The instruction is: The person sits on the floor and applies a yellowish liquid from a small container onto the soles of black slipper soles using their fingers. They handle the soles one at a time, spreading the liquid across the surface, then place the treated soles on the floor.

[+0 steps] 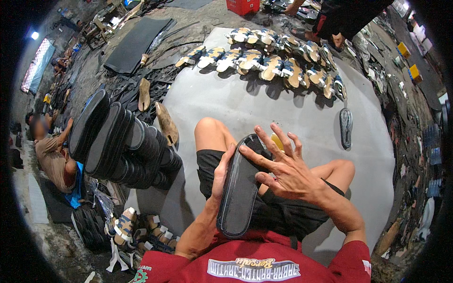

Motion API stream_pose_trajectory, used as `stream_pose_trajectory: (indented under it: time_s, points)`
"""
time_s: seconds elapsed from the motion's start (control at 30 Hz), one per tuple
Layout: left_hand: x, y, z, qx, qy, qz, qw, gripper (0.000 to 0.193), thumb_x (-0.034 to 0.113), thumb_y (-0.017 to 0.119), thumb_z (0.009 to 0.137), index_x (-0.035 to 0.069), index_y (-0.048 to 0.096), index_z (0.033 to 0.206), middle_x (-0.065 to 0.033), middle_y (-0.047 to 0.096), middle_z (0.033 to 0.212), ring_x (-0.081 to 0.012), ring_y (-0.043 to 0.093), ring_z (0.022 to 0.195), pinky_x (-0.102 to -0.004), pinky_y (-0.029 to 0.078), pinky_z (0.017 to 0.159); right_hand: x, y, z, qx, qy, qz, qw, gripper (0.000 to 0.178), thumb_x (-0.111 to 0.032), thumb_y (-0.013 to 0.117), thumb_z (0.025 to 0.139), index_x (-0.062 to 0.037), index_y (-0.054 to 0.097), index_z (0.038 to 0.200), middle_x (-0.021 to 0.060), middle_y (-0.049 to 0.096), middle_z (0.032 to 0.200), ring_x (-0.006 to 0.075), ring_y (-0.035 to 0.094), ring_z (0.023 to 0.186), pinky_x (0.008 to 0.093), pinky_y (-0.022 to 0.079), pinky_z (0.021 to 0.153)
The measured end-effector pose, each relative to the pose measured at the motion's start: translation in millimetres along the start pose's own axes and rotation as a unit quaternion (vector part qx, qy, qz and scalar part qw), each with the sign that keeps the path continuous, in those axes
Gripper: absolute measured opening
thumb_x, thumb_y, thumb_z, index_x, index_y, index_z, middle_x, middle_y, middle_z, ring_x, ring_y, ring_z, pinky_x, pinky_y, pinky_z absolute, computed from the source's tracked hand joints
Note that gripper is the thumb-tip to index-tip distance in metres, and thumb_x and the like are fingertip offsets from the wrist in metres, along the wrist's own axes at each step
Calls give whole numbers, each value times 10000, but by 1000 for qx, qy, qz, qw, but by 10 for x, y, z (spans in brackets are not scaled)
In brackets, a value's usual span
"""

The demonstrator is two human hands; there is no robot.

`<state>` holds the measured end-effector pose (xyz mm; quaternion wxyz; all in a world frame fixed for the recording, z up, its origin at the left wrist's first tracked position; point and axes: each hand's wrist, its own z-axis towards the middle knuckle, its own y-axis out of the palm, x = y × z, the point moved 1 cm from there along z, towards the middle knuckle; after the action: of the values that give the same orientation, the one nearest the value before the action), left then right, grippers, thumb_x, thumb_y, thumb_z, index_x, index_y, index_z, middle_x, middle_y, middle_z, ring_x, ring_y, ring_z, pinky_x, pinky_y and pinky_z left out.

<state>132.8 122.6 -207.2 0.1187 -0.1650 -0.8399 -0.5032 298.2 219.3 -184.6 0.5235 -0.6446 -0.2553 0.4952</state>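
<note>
A black sandal sole (240,198) with a stitched-looking rim stands tilted over my lap. My left hand (221,172) grips its left edge, with the thumb along the side. Across its upper end reaches my right hand (292,172), fingers spread and the index fingertip on or just above the surface. Behind those fingers a pale yellow round thing (277,140) is partly hidden; I cannot make out its kind. Tall stacks of similar black soles (106,137) rise on my left. One more dark sole (346,127) lies apart on the grey sheet (311,122) to the right.
Rows of strapped sandals (273,66) line the sheet's far side. Wooden shoe lasts (166,123) lie beyond the stacks, and more sandals (125,226) sit at lower left. A red crate (243,5) and a standing person (349,19) are at the back; another person (55,158) sits far left.
</note>
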Motion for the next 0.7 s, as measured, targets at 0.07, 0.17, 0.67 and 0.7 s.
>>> stream_pose_trajectory:
  time_s: [0.07, 0.17, 0.67, 0.7]
  points:
    - [21, 32, -10, 1, -11, -3, 1000, 611, 534, 323, 1161, 66, 587, 1452, -178, 770, 1100, -248, 810, 810, -349, 710, 660, -21, -2, -10, -3, -11, 0, 1000, 639, -505, 548, 1070, -430, 392, 1686, 95, 160, 1828, 411, 102, 1653, 674, 84, 1260]
    - [45, 35, -18, -33, -29, -24, 999, 620, 527, 302, 1166, 62, 580, 1466, -188, 767, 1134, -270, 809, 837, -373, 710, 693, -57, -12, -17, -7, -26, 3, 1000, 639, -527, 543, 1071, -430, 394, 1685, 84, 165, 1828, 399, 94, 1656, 668, 83, 1260]
    - [165, -441, 209, -155, 65, -53, 984, 684, 536, 345, 1157, -32, 588, 1451, -226, 728, 1305, -314, 740, 1159, -478, 609, 1043, -299, 58, -192, -30, -106, 123, 986, 587, -588, 427, 1118, -475, 353, 1690, 112, 89, 1839, 404, 30, 1672, 667, 29, 1275]
    - [140, -434, 194, -122, 129, -34, 984, 718, 552, 347, 1149, -50, 574, 1469, -243, 721, 1318, -336, 731, 1177, -492, 591, 1075, -192, 115, -190, 4, -90, 145, 985, 585, -579, 398, 1126, -448, 363, 1695, 134, 84, 1838, 415, 28, 1671, 658, 21, 1278]
